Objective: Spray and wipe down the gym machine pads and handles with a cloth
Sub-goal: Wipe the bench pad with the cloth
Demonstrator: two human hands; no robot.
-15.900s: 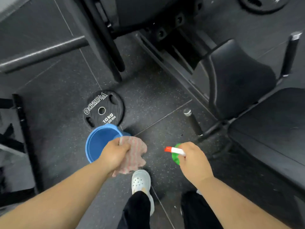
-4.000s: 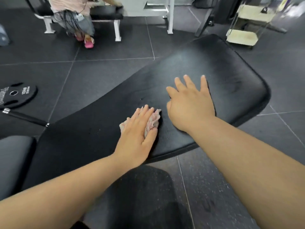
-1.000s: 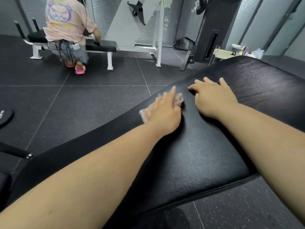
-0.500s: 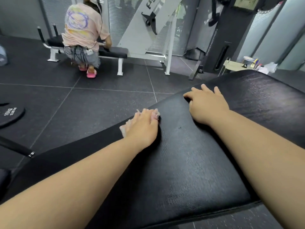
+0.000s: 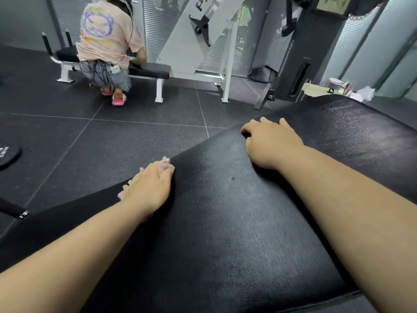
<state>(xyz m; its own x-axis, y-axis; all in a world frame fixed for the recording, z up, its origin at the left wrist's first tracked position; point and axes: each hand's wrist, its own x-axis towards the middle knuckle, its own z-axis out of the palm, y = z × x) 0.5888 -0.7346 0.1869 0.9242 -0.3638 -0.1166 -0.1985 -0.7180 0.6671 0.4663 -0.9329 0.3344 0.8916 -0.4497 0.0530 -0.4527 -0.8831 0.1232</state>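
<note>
Head view, one entry per item. Pad (image 5: 225,233): black, cushioned, with a creased, slightly glossy skin; it fills the lower right, and its long axis runs from near left to far right, with the rounded end far right. It likely gives under pressure and is slick where damp. Cloth (image 5: 166,162): pale pink, soft, light and crumpled, lying on the pad's left edge, mostly hidden, its frayed bits showing past the fingertips and beside the wrist; no clear long axis. It is best held by a flat palm bunching it against the pad. Left hand (image 5: 150,188): fingers together, laid over the cloth and pressing it down. Right hand (image 5: 270,143): palm flat on the pad near its far edge, fingers slightly spread, holding nothing. Floor (image 5: 101,143): dark tiles. Weight plate (image 5: 6,154): flat on the floor, far left. Person (image 5: 108,41): crouching by a white machine, well apart.
</note>
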